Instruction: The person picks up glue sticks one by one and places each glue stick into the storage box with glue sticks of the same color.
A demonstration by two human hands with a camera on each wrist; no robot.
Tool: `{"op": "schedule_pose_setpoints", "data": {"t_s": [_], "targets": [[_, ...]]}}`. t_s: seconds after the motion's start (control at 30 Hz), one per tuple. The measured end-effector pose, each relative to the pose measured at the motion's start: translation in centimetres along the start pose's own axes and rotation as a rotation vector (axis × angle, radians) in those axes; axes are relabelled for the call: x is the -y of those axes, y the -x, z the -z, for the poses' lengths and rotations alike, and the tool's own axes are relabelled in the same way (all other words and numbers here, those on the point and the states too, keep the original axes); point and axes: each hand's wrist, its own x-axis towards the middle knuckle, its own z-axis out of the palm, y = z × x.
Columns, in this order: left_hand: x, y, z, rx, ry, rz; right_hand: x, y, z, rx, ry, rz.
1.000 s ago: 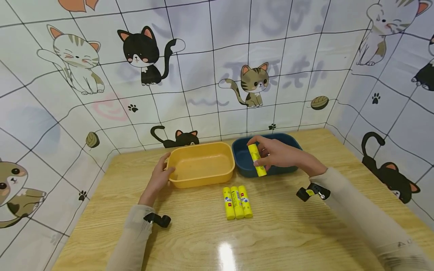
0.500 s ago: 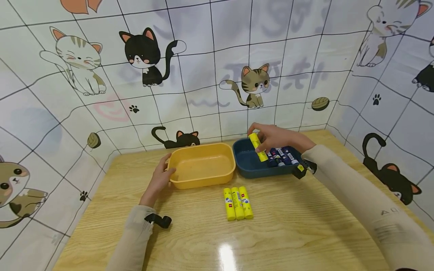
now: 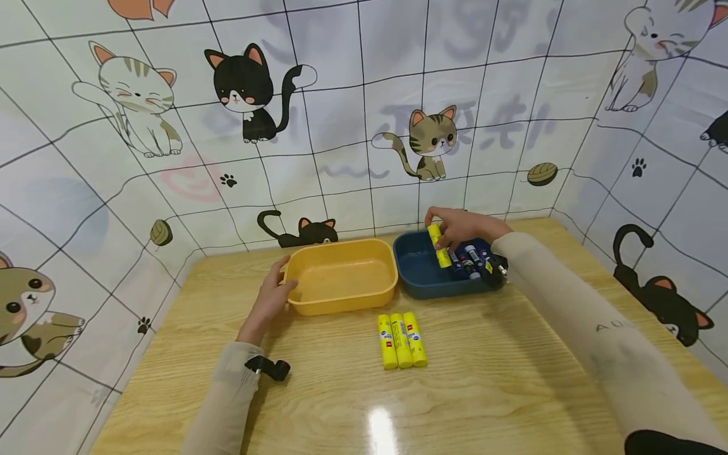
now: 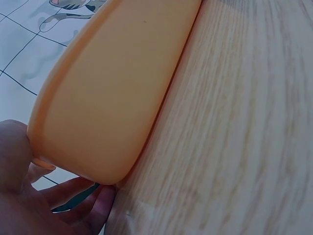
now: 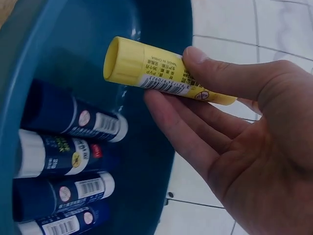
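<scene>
Glue stick (image 5: 164, 68), bright yellow, pinched between the thumb and fingers of the right hand (image 3: 463, 225). Held up over the blue tub (image 3: 443, 290), a bit tilted, with tiny black writing and a bar code on its side. Just to its right, down in the blue tub near the right edge, four dark blue sticks (image 5: 63, 155) in a row, white ends by turns one way and the other. Left hand (image 3: 272, 297) holding on to the left edge of the yellow tub (image 3: 341, 306), thumb inside and other fingers outside. Both tubs near the back edge of the wooden table (image 3: 324, 404), yellow on the left and blue on the right, close up against each other. On the table, in front of the tubs, three more yellow sticks (image 3: 402, 341), lying side by side and pointing from front to back. Long pale sleeves (image 3: 591, 347), with a small black camera (image 3: 275, 370) at each wrist. Behind the table's back edge, a white wall (image 3: 341, 50) with black lines and funny cats (image 3: 241, 82).
</scene>
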Motion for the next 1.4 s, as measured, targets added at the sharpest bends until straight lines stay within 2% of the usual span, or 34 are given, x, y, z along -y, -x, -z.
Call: {"op": "schedule_pose_setpoints", "data": {"t_s": [0.23, 0.6, 0.77, 0.93, 1.1, 1.2, 1.27, 1.4], "targets": [[-0.1, 0.0, 0.0, -0.008, 0.002, -0.006, -0.9, -0.7, -0.2, -0.015, 0.088, -0.051], [0.0, 0.0, 0.0, -0.009, -0.008, -0.002, -1.5, -1.1, -1.1, -0.056, 0.062, -0.093], [0.2, -0.1, 0.0, -0.004, -0.004, 0.002, -1.7, -0.9, -1.3, -0.07, 0.082, -0.101], [0.3, -0.1, -0.1, 0.009, -0.002, -0.008, -1.6, -0.8, -1.4, -0.076, 0.146, -0.098], [0.2, 0.0, -0.1, 0.003, 0.0, -0.005, -1.7, -1.0, -1.2, -0.08, 0.322, -0.093], [0.2, 0.0, -0.1, -0.003, -0.005, -0.005, -1.9, -1.3, -1.0, -0.064, 0.413, -0.121], [0.2, -0.1, -0.1, -0.006, -0.005, -0.007, -1.9, -1.5, -1.0, -0.045, 0.433, -0.149], [0.2, 0.0, -0.1, -0.006, -0.001, -0.009, -1.9, -1.7, -0.9, 0.014, 0.4, -0.192]]}}
